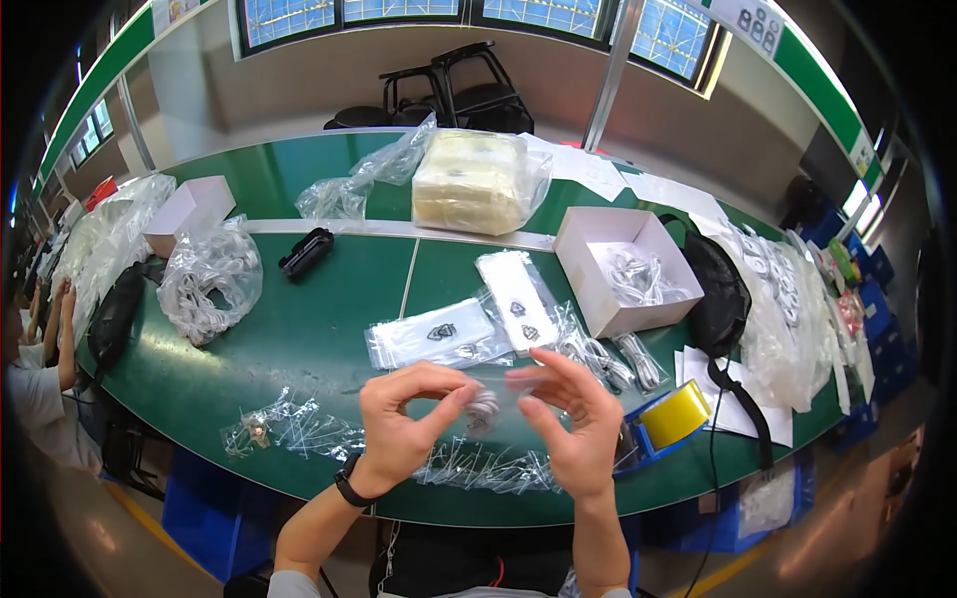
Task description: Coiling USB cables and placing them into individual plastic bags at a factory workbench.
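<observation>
Plainly, the left hand point(414, 404) pinches a small grey-white cable coil point(482, 412) between thumb and forefinger. The right hand point(578, 424) has its fingers parted, thumb and forefinger standing apart just beside the coil. Judging by its thin loops, the coil should be light, soft and springy, hardly fragile but apt to unwind; a pinch across its middle, catching every loop, looks the surest hold. It hangs above the worktop point(339, 309), towards the near edge, its long axis running roughly from near edge to far with a slight tilt; blur hides where the cable's ends point. Below it, thin clear strips point(488, 470) lie along the near edge; the tape dispenser point(675, 414) sits towards the near right, and a white box point(580, 274) farther back.
</observation>
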A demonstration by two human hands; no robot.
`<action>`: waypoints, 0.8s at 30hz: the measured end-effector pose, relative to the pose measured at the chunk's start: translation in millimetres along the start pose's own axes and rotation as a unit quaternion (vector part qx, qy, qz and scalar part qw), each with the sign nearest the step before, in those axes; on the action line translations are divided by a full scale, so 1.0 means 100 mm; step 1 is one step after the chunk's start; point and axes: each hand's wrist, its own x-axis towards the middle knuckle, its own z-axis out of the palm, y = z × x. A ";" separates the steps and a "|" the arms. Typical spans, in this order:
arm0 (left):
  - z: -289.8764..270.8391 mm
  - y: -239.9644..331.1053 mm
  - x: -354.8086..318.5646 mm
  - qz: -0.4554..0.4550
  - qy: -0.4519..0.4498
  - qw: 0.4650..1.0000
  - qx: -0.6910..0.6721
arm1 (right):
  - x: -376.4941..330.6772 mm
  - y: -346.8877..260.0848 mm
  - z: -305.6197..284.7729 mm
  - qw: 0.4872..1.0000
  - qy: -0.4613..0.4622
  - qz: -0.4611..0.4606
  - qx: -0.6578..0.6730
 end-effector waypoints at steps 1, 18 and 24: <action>0.02 0.00 0.01 0.000 -0.002 1.000 0.000 | 0.02 0.03 -0.04 1.000 0.002 0.000 0.000; -0.15 -0.02 0.01 0.040 -0.150 0.984 -0.089 | 0.02 0.30 -0.40 0.973 -0.205 -0.048 0.091; -0.16 0.09 0.03 0.049 -0.189 0.976 -0.096 | 0.00 0.16 -0.36 0.958 -0.209 0.030 0.196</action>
